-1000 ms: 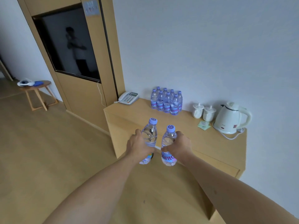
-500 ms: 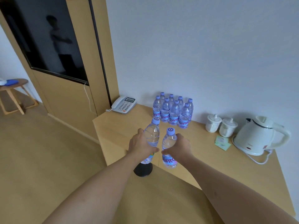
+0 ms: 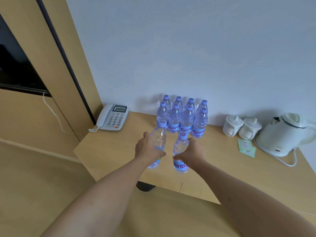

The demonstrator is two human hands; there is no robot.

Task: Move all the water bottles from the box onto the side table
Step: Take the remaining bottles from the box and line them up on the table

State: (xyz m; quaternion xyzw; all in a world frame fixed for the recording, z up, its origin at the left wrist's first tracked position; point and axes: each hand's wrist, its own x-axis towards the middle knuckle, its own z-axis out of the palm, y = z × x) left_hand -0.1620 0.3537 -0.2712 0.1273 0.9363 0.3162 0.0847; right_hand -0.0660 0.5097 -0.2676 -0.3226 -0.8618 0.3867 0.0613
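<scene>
Left hand (image 3: 147,151) and right hand (image 3: 192,153) each grip a water bottle over the side table (image 3: 106,156) front edge, bare top between them and the bottle cluster (image 3: 183,117).

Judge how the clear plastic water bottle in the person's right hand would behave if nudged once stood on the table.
The clear plastic water bottle with the purple cap, gripped by the right hand, looks full, so probably heavy for its size. It is tall and narrow, so a high nudge might tip it. Being round, it would likely roll across the smooth wooden side table.
</scene>
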